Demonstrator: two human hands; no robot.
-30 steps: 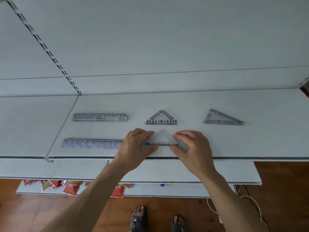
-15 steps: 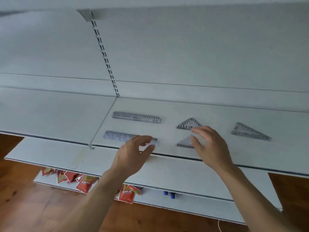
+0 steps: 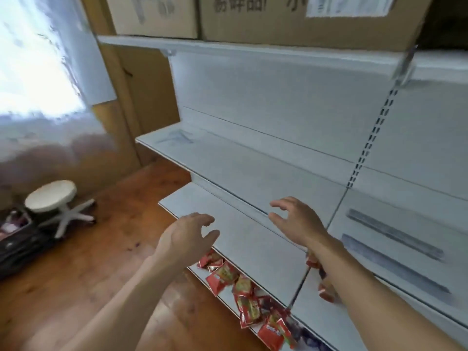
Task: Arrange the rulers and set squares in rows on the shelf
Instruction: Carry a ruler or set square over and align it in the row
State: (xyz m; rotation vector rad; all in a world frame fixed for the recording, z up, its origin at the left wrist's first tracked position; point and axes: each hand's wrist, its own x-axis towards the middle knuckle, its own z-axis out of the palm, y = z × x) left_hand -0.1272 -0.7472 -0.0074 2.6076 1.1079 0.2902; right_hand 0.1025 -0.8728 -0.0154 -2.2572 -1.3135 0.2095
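The left hand (image 3: 188,234) and right hand (image 3: 296,221) being held loosely open and empty left of the slotted upright (image 3: 364,148), the two rulers (image 3: 395,234) laid on the shelf (image 3: 240,171) just right of it could be knocked askew (the right forearm (image 3: 379,290) passes near them) by a careless swing.

A shop — white slotted shelving (image 3: 266,158), red snack packets (image 3: 247,297), cartons (image 3: 291,16) on top.

Colour reference:
- The shelf (image 3: 253,173): plain white.
- The slotted upright (image 3: 367,148): white, with a paired column of dark slots.
- The rear ruler (image 3: 395,234) and the front ruler (image 3: 395,264): translucent grey.
- The packets (image 3: 222,276): red with yellow print.
- The floor (image 3: 88,274): orange-brown wood grain.
- The stool (image 3: 50,196): white.
- The cardboard boxes (image 3: 304,19): brown with dark lettering.
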